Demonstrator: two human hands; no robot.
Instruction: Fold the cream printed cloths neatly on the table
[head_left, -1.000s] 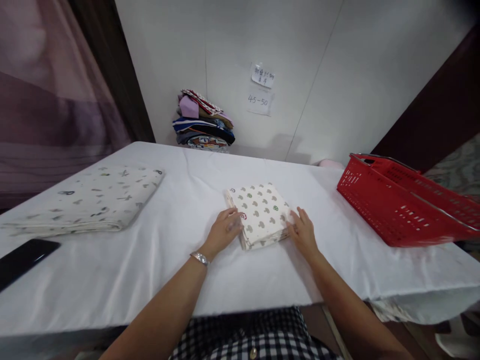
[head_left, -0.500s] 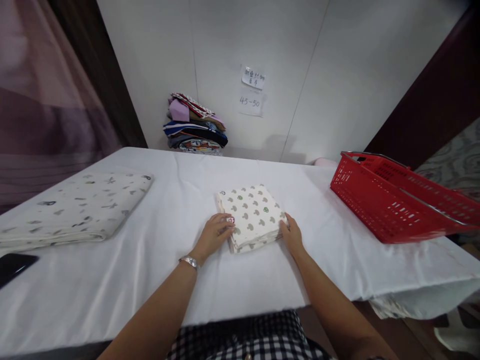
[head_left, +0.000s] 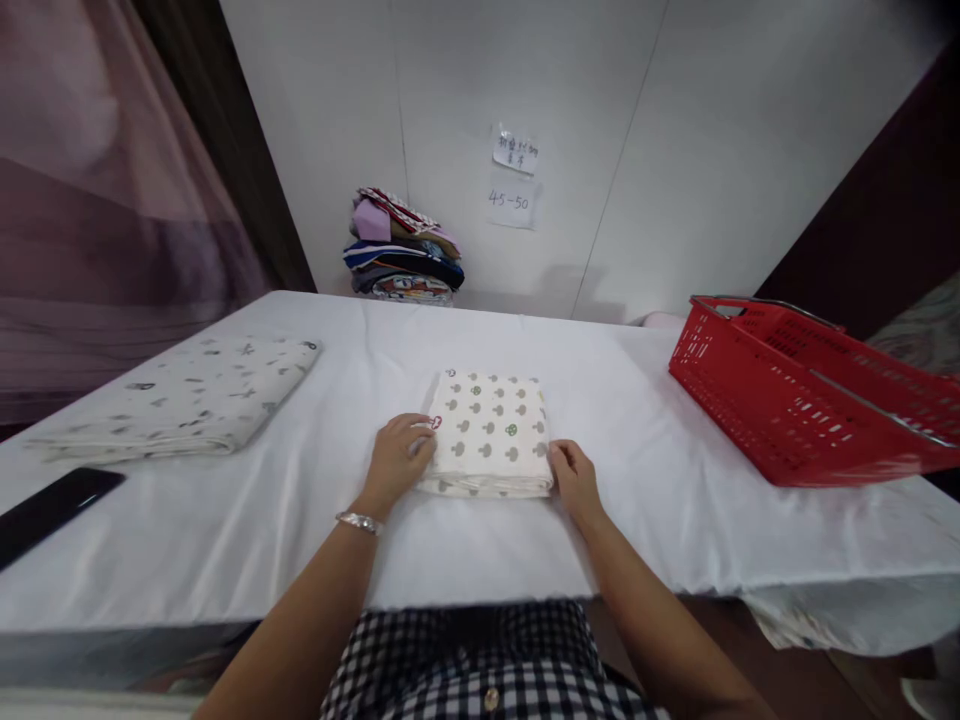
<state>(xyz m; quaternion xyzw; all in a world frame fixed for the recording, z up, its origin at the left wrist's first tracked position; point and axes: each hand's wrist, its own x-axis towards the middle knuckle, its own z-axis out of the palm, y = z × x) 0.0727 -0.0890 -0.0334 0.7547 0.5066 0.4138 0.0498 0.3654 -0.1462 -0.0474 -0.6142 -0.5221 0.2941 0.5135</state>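
Below, white tablecloth; beyond, wall

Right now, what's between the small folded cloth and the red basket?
In the head view: the right hand, at the right edge of the small folded cloth, then bare white tablecloth to the red basket.

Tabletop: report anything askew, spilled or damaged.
Little stands out: the white tablecloth looks creased toward its front edge, left of the left hand. The folded mushroom-print cloth lies fairly square; no spill or damage shows.
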